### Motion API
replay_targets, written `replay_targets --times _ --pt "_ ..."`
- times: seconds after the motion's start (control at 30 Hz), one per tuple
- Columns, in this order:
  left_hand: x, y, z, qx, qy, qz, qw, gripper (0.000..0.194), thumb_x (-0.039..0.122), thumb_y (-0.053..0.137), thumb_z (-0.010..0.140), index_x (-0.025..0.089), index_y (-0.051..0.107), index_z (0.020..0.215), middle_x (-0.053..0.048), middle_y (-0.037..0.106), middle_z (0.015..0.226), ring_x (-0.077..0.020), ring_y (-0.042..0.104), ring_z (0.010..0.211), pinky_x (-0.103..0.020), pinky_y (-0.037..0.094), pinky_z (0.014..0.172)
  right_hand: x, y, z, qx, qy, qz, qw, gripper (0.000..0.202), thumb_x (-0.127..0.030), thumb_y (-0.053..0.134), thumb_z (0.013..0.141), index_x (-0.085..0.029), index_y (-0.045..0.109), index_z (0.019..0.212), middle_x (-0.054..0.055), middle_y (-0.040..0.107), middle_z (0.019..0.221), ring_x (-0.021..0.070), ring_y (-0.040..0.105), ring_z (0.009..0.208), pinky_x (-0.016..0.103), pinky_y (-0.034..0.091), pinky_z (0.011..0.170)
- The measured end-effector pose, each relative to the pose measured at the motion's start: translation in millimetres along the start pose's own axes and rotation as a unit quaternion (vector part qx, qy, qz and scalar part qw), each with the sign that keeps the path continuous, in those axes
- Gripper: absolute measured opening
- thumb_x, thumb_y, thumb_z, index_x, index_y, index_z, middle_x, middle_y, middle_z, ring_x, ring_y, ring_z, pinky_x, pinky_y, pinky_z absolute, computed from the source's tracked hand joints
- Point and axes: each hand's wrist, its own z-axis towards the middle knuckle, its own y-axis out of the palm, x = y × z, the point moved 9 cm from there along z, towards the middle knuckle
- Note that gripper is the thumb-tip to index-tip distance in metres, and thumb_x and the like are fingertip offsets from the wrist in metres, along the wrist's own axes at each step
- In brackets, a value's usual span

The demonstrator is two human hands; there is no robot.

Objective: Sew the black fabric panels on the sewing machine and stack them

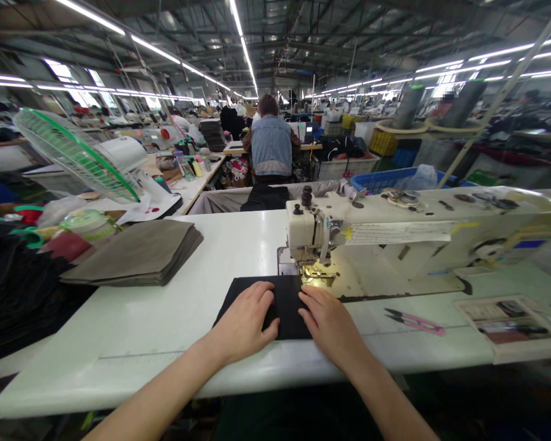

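A piece of black fabric (286, 306) lies flat on the table, its far right edge at the needle area of a cream sewing machine (386, 214). My left hand (248, 318) rests on the fabric's left half, fingers slightly bent and the thumb apart. On its right edge lies my right hand (326, 318), fingers stretched toward the lit presser foot (319, 274) and just short of it. Both hands press from above without wrapping round the cloth. Pink-handled thread snips (416, 321) lie to the right of my right hand.
A stack of grey-brown fabric pieces (138, 251) sits at the left, beside dark cloth (18, 294). Behind it stands a white and green fan (82, 153). A small parts tray (514, 324) is at the right table edge. Another person (270, 144) sits ahead, facing away.
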Motion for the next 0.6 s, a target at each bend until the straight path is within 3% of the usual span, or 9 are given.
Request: replay_targets --times 0.07,0.17,0.4,0.6 --pt "1.2 9.4 8.7 -0.008 0.018 -0.017 1.000 0.039 0.034 0.052 0.097 0.016 0.056 0.132 -0.014 0.050 0.150 -0.0302 0.045 0.139 -0.050 0.037 0.116 6.1 1.7 -4.2 -0.006 -0.009 0.006 1.000 0.031 -0.015 0.057 0.093 -0.015 0.068 0.121 0.014 0.069 0.125 0.0279 0.064 0.117 0.049 0.053 0.103" --pt "6.8 26.1 19.1 -0.046 0.068 -0.033 0.996 0.054 0.040 0.047 0.102 0.023 0.038 0.152 -0.009 0.036 0.161 -0.0288 0.030 0.150 -0.056 0.026 0.121 12.0 -1.2 -7.2 -0.005 -0.015 0.014 1.000 0.030 -0.015 0.055 0.094 -0.014 0.067 0.121 0.014 0.069 0.123 0.0270 0.064 0.115 0.048 0.053 0.103" --pt "2.2 29.7 31.2 -0.062 0.083 -0.037 0.994 0.058 0.045 0.047 0.102 0.021 0.038 0.153 -0.009 0.034 0.162 -0.0258 0.027 0.152 -0.053 0.020 0.124 16.7 -1.0 -1.3 0.007 -0.006 0.006 1.000 0.029 -0.013 0.053 0.095 -0.011 0.066 0.121 0.015 0.069 0.122 0.0280 0.062 0.116 0.049 0.053 0.103" --pt "-0.8 28.5 39.8 -0.064 0.080 -0.042 0.994 0.057 0.045 0.048 0.101 0.021 0.040 0.153 -0.010 0.036 0.161 -0.0257 0.027 0.151 -0.051 0.020 0.124 21.4 -1.0 3.0 0.014 -0.001 0.009 1.000 0.030 -0.013 0.053 0.094 -0.015 0.067 0.122 0.013 0.069 0.121 0.0273 0.062 0.115 0.049 0.053 0.103"
